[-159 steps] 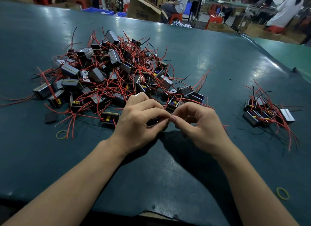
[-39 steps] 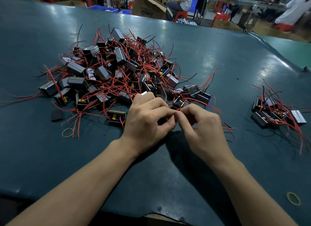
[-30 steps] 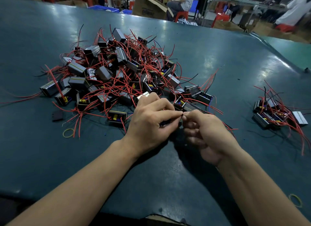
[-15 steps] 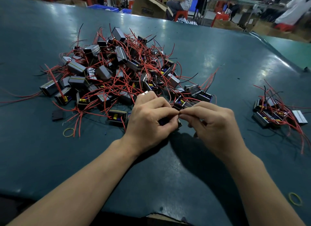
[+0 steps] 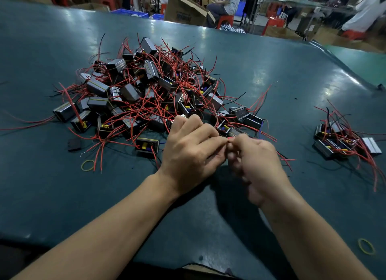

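Note:
A big heap of small black-and-silver components with red wires point(image 5: 146, 96) lies on the dark green table point(image 5: 271, 75), just beyond my hands. My left hand point(image 5: 188, 152) is curled around a small component that its fingers almost fully hide. My right hand point(image 5: 254, 165) meets it fingertip to fingertip and pinches a red wire end point(image 5: 230, 138) of that component. The right hand is blurred.
A smaller group of the same wired components point(image 5: 342, 142) lies at the right. Yellow rubber bands lie at the left point(image 5: 87, 165) and near the front right edge point(image 5: 366, 246). A loose black part point(image 5: 74, 144) sits left. People and cardboard boxes are beyond the table.
My left hand has stayed put around the component. My right hand has dropped and turned, its knuckles now lower, still working at the wire against the left fingertips.

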### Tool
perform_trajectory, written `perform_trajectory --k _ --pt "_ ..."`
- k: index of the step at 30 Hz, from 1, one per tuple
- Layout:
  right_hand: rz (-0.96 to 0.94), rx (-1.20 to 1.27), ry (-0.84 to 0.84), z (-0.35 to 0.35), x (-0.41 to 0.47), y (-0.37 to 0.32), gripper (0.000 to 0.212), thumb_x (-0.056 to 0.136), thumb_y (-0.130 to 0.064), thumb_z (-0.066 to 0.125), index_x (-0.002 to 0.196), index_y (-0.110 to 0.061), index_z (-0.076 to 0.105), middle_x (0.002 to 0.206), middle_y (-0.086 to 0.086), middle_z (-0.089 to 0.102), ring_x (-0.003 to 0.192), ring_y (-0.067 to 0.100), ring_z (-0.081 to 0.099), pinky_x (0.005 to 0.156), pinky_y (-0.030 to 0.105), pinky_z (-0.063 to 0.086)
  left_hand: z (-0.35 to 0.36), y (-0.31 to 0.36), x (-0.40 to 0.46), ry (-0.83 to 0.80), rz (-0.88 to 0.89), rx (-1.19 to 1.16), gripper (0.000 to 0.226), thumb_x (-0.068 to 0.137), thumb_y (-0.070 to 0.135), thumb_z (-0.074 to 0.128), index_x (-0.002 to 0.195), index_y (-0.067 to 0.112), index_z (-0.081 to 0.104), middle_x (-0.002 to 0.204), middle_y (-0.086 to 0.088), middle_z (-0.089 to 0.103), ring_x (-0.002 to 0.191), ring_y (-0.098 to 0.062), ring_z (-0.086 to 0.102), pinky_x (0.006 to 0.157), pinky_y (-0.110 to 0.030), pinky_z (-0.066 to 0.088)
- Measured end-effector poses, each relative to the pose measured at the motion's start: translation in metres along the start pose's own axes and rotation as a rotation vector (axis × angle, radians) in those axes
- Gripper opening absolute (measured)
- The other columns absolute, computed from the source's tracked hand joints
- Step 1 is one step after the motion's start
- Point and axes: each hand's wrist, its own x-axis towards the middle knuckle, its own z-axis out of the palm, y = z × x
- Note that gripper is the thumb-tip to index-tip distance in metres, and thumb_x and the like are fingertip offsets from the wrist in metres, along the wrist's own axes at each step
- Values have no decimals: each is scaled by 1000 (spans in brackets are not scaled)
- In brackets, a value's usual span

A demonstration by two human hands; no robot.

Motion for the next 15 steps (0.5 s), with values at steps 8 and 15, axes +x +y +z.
perform_trajectory --k 8,15 --pt "-427 -576 -33 -21 5 5 26 94 -27 62 71 -17 63 58 -5 60 47 10 51 46 23 42 6 -2 -2 -55 -93 -52 7 82 18 74 82 13 78 75 2 68 67 -26 55 68 -42 42" --pt "-659 -771 -22 -35 14 1 17 91 -20 66 78 -10 66 62 6 62 58 26 58 58 39 47 -11 -8 5 -52 -337 -409 21 83 17 67 101 7 75 93 -2 73 81 -20 65 77 -34 51"
